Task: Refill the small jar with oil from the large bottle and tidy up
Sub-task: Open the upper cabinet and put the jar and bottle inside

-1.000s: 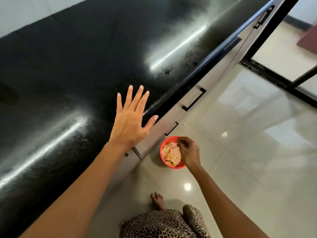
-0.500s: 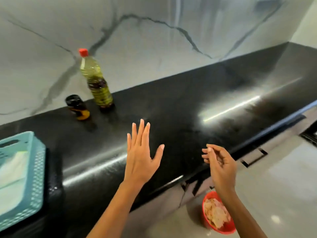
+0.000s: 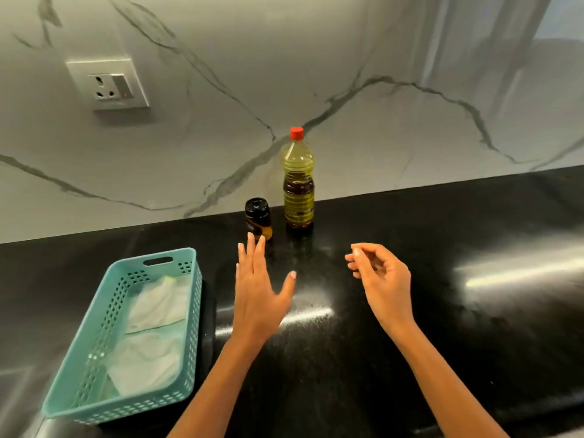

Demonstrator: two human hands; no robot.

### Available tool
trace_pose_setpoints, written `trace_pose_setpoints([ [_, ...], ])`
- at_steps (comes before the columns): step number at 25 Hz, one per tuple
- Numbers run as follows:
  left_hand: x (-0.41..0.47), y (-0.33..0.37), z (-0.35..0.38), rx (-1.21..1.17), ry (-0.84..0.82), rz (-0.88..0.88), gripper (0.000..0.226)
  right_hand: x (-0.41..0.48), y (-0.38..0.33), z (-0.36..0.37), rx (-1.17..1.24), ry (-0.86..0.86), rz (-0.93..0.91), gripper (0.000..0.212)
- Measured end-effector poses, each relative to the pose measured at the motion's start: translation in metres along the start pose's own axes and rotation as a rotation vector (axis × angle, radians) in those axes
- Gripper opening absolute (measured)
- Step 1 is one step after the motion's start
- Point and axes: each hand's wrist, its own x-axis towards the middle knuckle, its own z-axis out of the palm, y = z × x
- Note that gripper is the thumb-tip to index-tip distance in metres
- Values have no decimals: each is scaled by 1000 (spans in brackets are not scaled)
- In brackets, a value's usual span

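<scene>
The small jar point(image 3: 258, 218) stands upright on the black table point(image 3: 442, 248), far back by the marble wall, with its black lid point(image 3: 256, 206) on. Just to its right, slightly nearer the wall, stands the large bottle point(image 3: 298, 184). It is upright too, its red cap point(image 3: 296, 133) is on, and yellow oil fills most of it. Both have a vertical long axis, so we judge a sideways grasp round the body would suit either.

Our left hand point(image 3: 257, 295) hangs over the table directly in front of the jar. Its fingers point(image 3: 251, 248) are straight and close together, the thumb is spread wide, and it holds nothing. The fingertips overlap the jar's foot in this view, though we cannot tell whether they touch. The jar lies straight ahead of them — the bottle ahead and to the right.

Our right hand point(image 3: 379, 276) is well apart from the jar, its fingers loosely curled with nothing visible in them. The bottle lies ahead and to its left. We judge the left hand nearer to both.

At the left, a teal basket point(image 3: 120, 403) on the table holds pale cloth point(image 3: 158, 305).
</scene>
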Motion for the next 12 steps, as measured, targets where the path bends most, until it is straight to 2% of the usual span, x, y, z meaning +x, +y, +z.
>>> trace_pose_setpoints([
  [2, 23, -11, -4, -17, 24, -31, 80, 28, -1, 23, -47, -52, -33, 8],
  [4, 47, -21, -5, -23, 39, -64, 80, 61, 0, 43, -107, -103, -62, 18],
  [9, 120, -36, 4, -22, 19, -221, 87, 155, 15, 89, -345, -283, -27, 88],
  [12, 160, -51, 22, -39, -14, -315, 95, 197, 37, 118, -356, -317, 66, 112],
])
